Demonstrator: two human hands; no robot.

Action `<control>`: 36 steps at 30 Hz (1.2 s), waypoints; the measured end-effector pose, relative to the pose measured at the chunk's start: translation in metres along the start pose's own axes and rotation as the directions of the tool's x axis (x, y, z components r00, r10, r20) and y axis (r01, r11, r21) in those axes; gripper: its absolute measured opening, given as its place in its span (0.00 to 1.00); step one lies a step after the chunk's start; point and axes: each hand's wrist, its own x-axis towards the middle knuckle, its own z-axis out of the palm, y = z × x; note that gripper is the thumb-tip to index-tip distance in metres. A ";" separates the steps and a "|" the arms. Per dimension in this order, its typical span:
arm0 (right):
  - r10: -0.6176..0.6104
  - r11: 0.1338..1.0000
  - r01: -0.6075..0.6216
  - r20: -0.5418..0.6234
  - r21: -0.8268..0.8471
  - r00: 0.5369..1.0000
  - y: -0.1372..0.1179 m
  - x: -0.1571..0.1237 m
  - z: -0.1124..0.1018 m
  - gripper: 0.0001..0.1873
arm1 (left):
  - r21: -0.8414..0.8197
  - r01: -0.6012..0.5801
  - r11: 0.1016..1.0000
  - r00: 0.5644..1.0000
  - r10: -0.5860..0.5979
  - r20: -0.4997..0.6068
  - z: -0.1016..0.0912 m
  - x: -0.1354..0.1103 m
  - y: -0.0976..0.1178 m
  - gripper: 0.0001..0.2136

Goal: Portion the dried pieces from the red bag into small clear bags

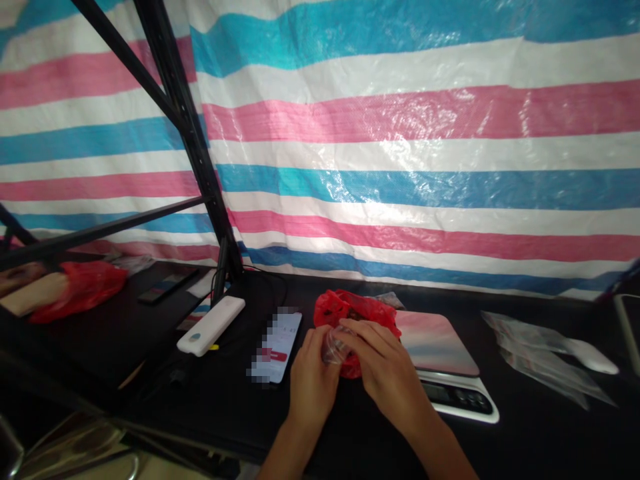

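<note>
A small clear plastic bag [336, 345] is bunched between my two hands. My left hand [314, 370] grips it from the left, its fingers curled. From the other side, my right hand [383, 360] bends over the bag with the fingertips on it. Right behind and beneath them lies a red plastic bag [333, 305], its mouth open on dark contents that I cannot make out. A white kitchen scale [443, 347] with a shiny plate stands beside my right hand. To the left of my left hand is a lit phone [277, 350].
Several flat clear zip bags [537, 350] and a white computer mouse [593, 355] lie at the right. A white power bank [213, 325] with cables is at the left, by a black metal post [203, 160]. Another person's arm [37, 293] reaches into a red bag [93, 287] at far left.
</note>
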 end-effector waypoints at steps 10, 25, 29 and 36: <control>0.228 0.973 -0.229 -0.222 0.025 0.948 0.016 0.005 -0.006 0.20 | -0.123 0.108 0.986 0.988 -0.121 -0.100 0.001 0.003 0.009 0.08; 0.480 0.877 -0.442 0.294 -0.190 0.827 0.032 0.031 0.018 0.20 | -0.308 0.192 0.932 0.973 -0.222 -0.066 0.010 0.022 0.000 0.05; 0.454 0.891 -0.435 0.308 -0.133 0.836 0.029 0.033 0.024 0.15 | -0.418 0.246 0.874 0.957 -0.288 -0.040 0.009 0.028 -0.001 0.05; 0.515 0.841 -0.541 0.281 0.015 0.810 0.022 0.032 0.029 0.17 | -0.566 0.318 0.761 0.911 -0.410 -0.040 0.002 0.031 -0.006 0.13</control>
